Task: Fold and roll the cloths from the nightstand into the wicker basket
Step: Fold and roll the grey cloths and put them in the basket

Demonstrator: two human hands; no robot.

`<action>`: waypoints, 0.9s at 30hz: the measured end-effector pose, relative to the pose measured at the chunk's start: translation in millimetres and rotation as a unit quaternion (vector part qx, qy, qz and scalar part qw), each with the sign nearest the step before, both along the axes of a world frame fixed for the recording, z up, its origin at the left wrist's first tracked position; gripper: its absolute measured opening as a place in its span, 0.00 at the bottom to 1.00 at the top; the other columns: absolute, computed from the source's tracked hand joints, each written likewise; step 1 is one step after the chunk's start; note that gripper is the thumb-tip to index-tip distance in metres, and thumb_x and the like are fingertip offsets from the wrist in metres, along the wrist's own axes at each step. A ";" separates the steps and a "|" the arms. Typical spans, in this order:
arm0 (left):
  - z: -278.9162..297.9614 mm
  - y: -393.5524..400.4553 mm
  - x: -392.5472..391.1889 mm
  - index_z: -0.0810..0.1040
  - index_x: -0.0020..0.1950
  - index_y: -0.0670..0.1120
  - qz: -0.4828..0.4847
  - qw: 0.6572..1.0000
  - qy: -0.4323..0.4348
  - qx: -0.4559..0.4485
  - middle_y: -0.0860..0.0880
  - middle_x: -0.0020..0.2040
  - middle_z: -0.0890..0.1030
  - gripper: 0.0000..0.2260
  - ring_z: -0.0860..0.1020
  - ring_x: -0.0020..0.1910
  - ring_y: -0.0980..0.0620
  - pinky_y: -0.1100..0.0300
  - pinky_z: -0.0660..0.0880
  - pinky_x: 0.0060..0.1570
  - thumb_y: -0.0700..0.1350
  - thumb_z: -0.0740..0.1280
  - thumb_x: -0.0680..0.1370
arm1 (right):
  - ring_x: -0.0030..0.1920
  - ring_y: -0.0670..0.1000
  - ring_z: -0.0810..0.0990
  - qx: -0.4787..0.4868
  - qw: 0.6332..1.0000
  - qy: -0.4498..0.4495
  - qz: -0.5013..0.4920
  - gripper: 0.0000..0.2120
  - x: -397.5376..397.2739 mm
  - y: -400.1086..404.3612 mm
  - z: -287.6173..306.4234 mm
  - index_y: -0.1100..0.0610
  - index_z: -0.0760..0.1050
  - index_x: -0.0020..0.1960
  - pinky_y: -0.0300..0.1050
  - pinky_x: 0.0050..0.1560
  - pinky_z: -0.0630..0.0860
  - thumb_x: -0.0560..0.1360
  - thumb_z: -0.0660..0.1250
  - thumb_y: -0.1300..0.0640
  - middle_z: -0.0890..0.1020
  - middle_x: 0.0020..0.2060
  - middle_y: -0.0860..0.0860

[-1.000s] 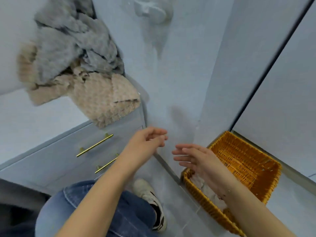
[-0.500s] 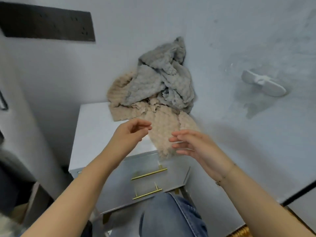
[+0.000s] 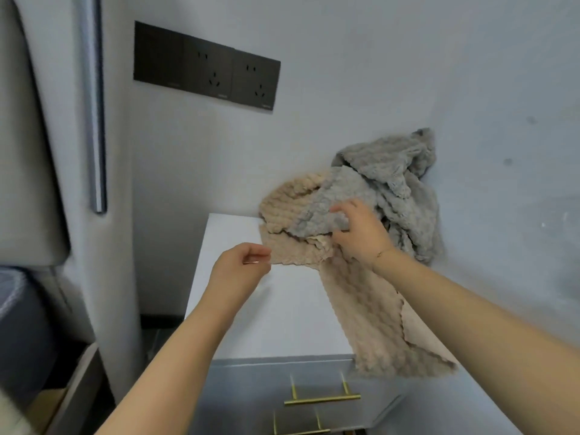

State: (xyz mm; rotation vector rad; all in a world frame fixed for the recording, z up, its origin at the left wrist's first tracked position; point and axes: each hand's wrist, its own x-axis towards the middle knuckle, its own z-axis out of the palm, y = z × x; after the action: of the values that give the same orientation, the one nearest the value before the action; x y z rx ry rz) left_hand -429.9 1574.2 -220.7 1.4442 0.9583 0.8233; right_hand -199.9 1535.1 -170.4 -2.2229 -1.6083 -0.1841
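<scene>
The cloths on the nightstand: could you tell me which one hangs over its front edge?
The beige cloth; the grey cloth stays bunched against the wall.
</scene>
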 end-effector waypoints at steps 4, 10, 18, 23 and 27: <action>1.4 7.9 -2.5 0.80 0.54 0.49 0.017 0.999 -0.016 -0.022 0.53 0.50 0.82 0.10 0.78 0.49 0.59 0.67 0.73 0.43 0.37 0.65 0.77 | 0.65 0.57 0.66 -0.069 0.965 -0.254 -0.012 0.28 32.8 32.3 -1.9 0.53 0.61 0.72 0.50 0.53 0.75 0.75 0.68 0.56 0.65 0.69 0.54; 5.4 10.3 -1.2 0.80 0.53 0.51 0.004 1.000 -0.010 -0.001 0.56 0.50 0.82 0.10 0.79 0.49 0.59 0.67 0.73 0.41 0.38 0.66 0.77 | 0.55 0.56 0.72 -0.077 0.943 -0.324 0.016 0.11 50.2 45.2 -2.7 0.57 0.71 0.60 0.46 0.37 0.66 0.78 0.62 0.60 0.73 0.55 0.54; 8.6 9.4 -2.6 0.79 0.52 0.52 0.007 1.000 -0.009 0.002 0.55 0.51 0.82 0.10 0.79 0.50 0.59 0.66 0.73 0.42 0.38 0.66 0.77 | 0.41 0.49 0.74 0.206 0.978 -0.025 0.021 0.03 31.7 23.8 43.1 0.56 0.77 0.49 0.38 0.40 0.70 0.77 0.67 0.57 0.76 0.41 0.47; 14.7 4.1 -8.7 0.80 0.54 0.51 0.003 0.996 -0.065 -0.061 0.52 0.53 0.82 0.07 0.80 0.52 0.55 0.58 0.77 0.54 0.42 0.67 0.78 | 0.42 0.46 0.76 0.224 0.968 0.045 0.098 0.03 5.9 2.7 59.7 0.55 0.79 0.46 0.37 0.43 0.75 0.73 0.72 0.58 0.79 0.41 0.46; 20.0 1.4 -10.9 0.77 0.59 0.48 -0.038 0.965 -0.173 -0.195 0.48 0.55 0.82 0.12 0.82 0.55 0.50 0.51 0.79 0.56 0.52 0.66 0.79 | 0.49 0.46 0.79 0.055 0.982 0.060 0.173 0.07 -10.4 -9.1 46.8 0.55 0.80 0.52 0.47 0.54 0.77 0.74 0.71 0.59 0.81 0.47 0.47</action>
State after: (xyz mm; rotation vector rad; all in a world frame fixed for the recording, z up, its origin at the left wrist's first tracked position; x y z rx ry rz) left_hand -440.8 1575.6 -200.6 0.9526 0.7414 0.7483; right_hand -210.3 1526.0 -123.6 -1.8021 -1.8362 -0.0409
